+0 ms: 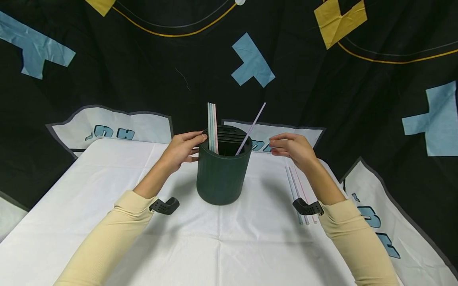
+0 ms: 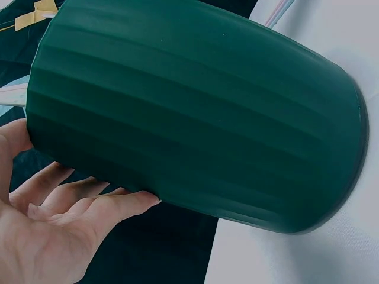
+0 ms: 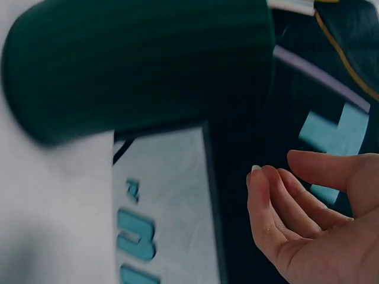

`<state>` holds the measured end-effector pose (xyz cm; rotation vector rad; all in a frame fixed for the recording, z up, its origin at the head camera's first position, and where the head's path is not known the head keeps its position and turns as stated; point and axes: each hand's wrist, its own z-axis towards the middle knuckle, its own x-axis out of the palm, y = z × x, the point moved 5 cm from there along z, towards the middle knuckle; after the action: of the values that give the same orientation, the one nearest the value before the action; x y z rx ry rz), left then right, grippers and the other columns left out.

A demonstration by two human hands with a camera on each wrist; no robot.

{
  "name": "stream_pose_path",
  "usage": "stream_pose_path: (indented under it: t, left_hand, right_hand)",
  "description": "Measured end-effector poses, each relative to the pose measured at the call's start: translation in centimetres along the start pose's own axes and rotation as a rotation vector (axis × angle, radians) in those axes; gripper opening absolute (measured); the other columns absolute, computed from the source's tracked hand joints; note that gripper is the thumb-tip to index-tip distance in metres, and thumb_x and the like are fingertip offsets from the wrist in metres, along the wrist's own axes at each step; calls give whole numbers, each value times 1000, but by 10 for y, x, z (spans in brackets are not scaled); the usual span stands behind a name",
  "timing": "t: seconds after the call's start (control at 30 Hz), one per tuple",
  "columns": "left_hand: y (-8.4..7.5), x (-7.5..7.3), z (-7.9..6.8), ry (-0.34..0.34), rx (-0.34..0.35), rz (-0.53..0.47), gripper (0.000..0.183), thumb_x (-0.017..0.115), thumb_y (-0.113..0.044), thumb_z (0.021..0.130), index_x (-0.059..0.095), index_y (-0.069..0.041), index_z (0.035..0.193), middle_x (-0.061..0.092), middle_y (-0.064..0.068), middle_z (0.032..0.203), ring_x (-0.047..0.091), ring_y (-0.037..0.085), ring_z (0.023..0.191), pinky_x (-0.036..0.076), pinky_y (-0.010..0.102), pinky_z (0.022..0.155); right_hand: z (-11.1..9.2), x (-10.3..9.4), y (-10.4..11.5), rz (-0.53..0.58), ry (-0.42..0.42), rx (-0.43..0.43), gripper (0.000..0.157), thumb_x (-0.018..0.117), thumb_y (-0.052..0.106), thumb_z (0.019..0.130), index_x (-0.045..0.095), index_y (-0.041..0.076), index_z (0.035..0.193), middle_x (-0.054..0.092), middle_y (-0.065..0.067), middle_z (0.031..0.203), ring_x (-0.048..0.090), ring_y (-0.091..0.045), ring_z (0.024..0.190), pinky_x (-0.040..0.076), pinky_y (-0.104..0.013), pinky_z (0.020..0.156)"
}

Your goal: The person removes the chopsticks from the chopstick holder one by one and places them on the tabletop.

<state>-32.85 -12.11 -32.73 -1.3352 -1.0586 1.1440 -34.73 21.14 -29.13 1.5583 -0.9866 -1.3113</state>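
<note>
A dark green ribbed pot [image 1: 222, 178] stands mid-table, with a slotted black piece [image 1: 229, 134] inside its mouth. Several pale straws [image 1: 212, 127] stand upright against the left of the opening. One lilac straw [image 1: 252, 127] leans out over the right rim. My left hand [image 1: 181, 149] holds the pot's upper left edge, thumb at the rim and other fingers along the side, partly hidden behind it in the left wrist view. To the right of the pot my right hand [image 1: 291, 149] hovers apart from it with nothing between its loosely bent fingers.
Several more straws [image 1: 300, 194] lie on the white tablecloth [image 1: 193, 254] at the right, partly below my right wrist. A black cloth [image 1: 150, 75] with blue and yellow shapes hangs behind the table.
</note>
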Motion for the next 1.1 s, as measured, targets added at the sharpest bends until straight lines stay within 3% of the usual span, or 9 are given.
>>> stream_pose_path:
  t: [0.2,0.4,0.67,1.1]
  left_hand:
    - [0,0,1,1,-1,6,54,62,-33,101,51,-10,149,52,12,151,55,40,134,55,51,96]
    - [-1,1,0,1,-1,9,55,62,-33,101,51,-10,150,52,13,151,55,40,134,55,51,97]
    - [-1,2,0,2,1,4,54,61,-32,102,50,-10,149,53,13,150,55,39,134,55,52,97]
    - [-1,1,-1,-1,6,10,54,61,-32,102,50,-9,150,53,14,150,56,39,133,55,52,97]
  right_hand:
    - [-5,24,29,74,25,-50,37,65,18,100,61,-2,131,65,-12,124,73,-11,94,58,-25,90]
    - [-7,43,44,146,79,-91,34,63,10,100,58,-7,129,63,-10,120,72,-18,100,59,-26,91]
    - [-7,55,46,178,92,-105,22,65,7,98,62,-3,117,64,-10,115,73,-16,93,59,-28,92]
    - [-5,62,41,131,30,-119,20,67,10,97,64,-1,114,62,-6,115,68,-15,97,58,-23,93]
